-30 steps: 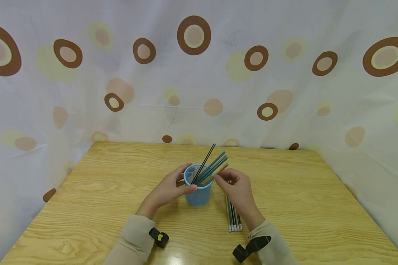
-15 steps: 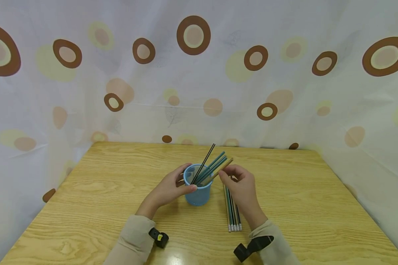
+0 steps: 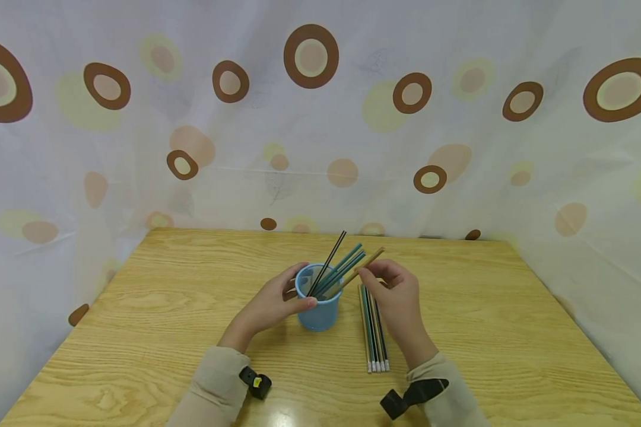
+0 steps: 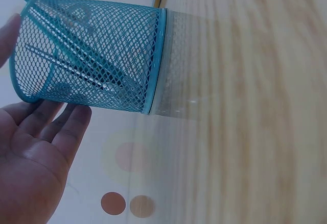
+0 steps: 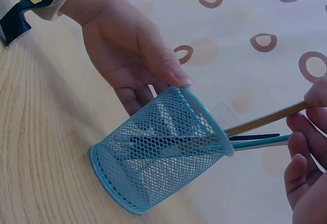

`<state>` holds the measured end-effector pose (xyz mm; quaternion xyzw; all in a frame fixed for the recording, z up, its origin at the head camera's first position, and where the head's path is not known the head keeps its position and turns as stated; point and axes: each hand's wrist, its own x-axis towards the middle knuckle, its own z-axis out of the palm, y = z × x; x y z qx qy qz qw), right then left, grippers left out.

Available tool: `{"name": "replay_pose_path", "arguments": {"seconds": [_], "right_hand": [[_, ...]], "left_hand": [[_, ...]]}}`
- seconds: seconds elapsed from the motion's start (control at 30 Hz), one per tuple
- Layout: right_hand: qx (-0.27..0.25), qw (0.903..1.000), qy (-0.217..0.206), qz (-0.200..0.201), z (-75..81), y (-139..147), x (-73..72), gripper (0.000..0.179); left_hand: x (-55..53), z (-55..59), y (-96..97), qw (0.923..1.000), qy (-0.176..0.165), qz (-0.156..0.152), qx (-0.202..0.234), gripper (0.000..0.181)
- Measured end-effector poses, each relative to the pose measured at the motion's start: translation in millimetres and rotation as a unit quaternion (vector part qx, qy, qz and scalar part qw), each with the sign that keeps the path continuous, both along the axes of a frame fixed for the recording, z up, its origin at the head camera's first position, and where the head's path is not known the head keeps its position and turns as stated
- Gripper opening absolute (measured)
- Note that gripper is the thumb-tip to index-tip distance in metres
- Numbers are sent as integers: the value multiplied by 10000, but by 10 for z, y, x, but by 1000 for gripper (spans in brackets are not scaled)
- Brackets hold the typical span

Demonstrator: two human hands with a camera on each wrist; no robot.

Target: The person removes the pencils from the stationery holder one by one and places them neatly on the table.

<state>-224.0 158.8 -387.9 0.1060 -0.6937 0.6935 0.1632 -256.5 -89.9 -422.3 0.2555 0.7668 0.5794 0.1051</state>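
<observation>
A blue mesh pencil cup (image 3: pixel 319 317) stands upright on the table. My left hand (image 3: pixel 272 302) holds it from the left, thumb on the near rim and fingers round the far side. Green pencils (image 3: pixel 348 264) and a dark pencil (image 3: pixel 331 255) lean out of the cup to the right. With thumb and fingers my right hand (image 3: pixel 399 299) pinches a wood-coloured pencil (image 5: pixel 271 118), whose lower end is inside the cup. Several pencils (image 3: pixel 374 341) lie side by side on the table under and beside the right hand, eraser ends towards me.
The wooden table (image 3: pixel 192 255) carries the cup and the row of pencils. A patterned curtain (image 3: pixel 320 136) hangs behind the table and along both sides. Black camera straps (image 3: pixel 419 394) circle both sleeves.
My right hand has moved right, and the wood-coloured pencil slants farther up and right out of the cup. More of the pencil row shows. My left hand and the cup stay put.
</observation>
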Motion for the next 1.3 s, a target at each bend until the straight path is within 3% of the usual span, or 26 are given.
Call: {"name": "replay_pose_path", "arguments": {"seconds": [1.3], "right_hand": [[-1165,9909,505,-449,259,155,45,4]], "left_hand": [[2,-5,-5,10000,-15,54,-42,82]]}}
